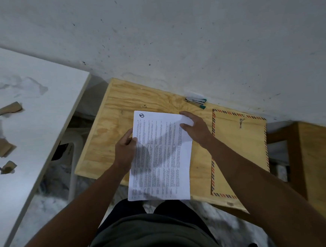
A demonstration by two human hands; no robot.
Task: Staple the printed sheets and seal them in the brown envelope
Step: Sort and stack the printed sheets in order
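Note:
The printed sheets (pixel 160 154) form a white stack with dense text, lying lengthwise over the middle of the plywood table (pixel 105 139) and overhanging its near edge. My left hand (pixel 125 151) grips the stack's left edge, thumb on top. My right hand (pixel 194 129) pinches the far right corner, which is bent up slightly. The brown envelope (pixel 242 148), with a red-and-blue striped border and a metal clasp, lies flat to the right of the sheets. A teal and silver stapler (pixel 196 101) sits by the wall, beyond the sheets.
A white marbled table (pixel 32 133) stands at the left with torn brown paper scraps (pixel 9 108) on it. A wooden cabinet (pixel 321 161) stands at the right. The grey wall runs along the plywood table's far edge. My legs are below the near edge.

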